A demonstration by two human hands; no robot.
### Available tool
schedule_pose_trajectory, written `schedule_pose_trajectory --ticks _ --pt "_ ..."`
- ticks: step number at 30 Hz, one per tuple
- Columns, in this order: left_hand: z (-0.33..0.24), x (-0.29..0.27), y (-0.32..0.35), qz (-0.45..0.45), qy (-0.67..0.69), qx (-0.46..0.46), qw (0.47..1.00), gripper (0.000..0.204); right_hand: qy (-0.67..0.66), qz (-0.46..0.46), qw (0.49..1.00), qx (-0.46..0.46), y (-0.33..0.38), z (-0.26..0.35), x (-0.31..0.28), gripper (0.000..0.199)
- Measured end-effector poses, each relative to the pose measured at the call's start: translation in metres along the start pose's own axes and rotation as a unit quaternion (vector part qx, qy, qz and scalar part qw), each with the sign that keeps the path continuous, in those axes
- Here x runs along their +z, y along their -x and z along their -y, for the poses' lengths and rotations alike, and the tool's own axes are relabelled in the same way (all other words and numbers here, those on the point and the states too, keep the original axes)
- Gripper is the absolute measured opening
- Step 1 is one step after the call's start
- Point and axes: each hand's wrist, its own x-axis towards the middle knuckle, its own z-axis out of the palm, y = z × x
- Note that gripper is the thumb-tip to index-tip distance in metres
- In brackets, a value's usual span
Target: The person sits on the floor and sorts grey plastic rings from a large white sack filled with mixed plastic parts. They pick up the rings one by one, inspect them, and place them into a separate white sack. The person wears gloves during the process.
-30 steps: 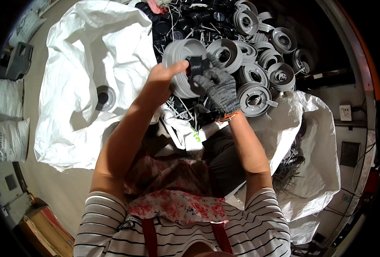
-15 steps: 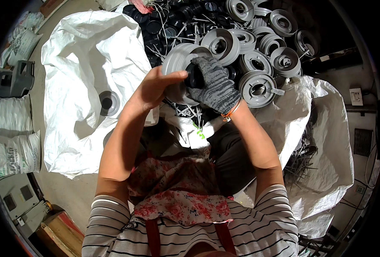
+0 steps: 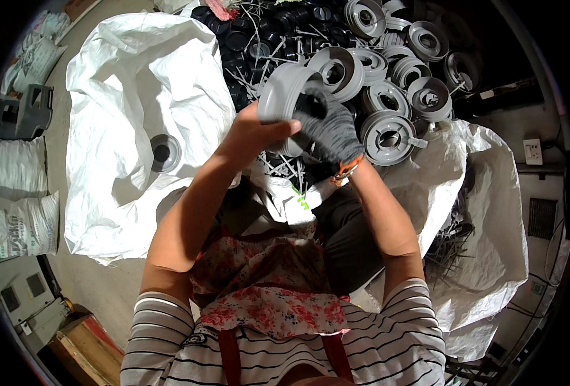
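Note:
My left hand (image 3: 254, 134) is bare and closed round a grey ribbed plastic cup-shaped part (image 3: 277, 95), its thumb along the near rim. My right hand (image 3: 332, 128), in a grey knitted glove, has its fingers curled at the open right side of that part. A black round plastic part (image 3: 311, 106) shows there, partly covered by the glove. Just beyond both hands lies a heap of grey ring-shaped parts (image 3: 388, 138), with black caps (image 3: 237, 40) to their left.
A white woven sack (image 3: 98, 193) lies open at the left, a grey round part (image 3: 166, 153) in it. At the right, another white sack (image 3: 491, 257) holds thin dark sprues (image 3: 449, 248). Filled sacks (image 3: 18, 222) and a grey plastic case (image 3: 21, 112) stand far left.
The grey cup-shaped part has turned in my left hand, its open side now toward my right hand. My right hand has shifted slightly right and down, and the black part is more hidden.

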Motion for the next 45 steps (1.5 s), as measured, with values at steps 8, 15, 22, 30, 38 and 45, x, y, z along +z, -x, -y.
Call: schedule_pose_trajectory --ticks 8,15,22,30,38,45 --pt "-0.007 0.003 0.005 -0.016 -0.015 0.033 0.999 0.031 0.053 0.208 0.977 -0.016 -0.004 -0.015 -0.010 0.049" --pt "-0.008 -0.005 0.015 -0.042 -0.097 0.034 0.994 0.044 -0.077 0.234 0.965 0.087 -0.010 -0.017 0.003 0.054" --pt "-0.037 -0.042 0.023 -0.433 -0.405 0.162 0.788 0.079 0.206 -0.098 0.969 0.090 -0.065 -0.027 -0.022 0.073" --pt "-0.011 -0.045 0.001 -0.329 -0.159 0.127 0.922 0.063 0.391 -0.016 0.896 0.208 -0.114 -0.115 -0.075 0.044" --pt "-0.022 -0.014 -0.003 -0.101 0.307 -0.004 0.946 0.039 0.371 0.162 0.898 -0.174 -0.088 -0.058 -0.051 0.044" --pt "-0.016 -0.014 -0.006 -0.187 0.180 0.030 0.965 0.035 0.568 0.314 0.760 0.032 -0.078 -0.238 -0.044 0.038"
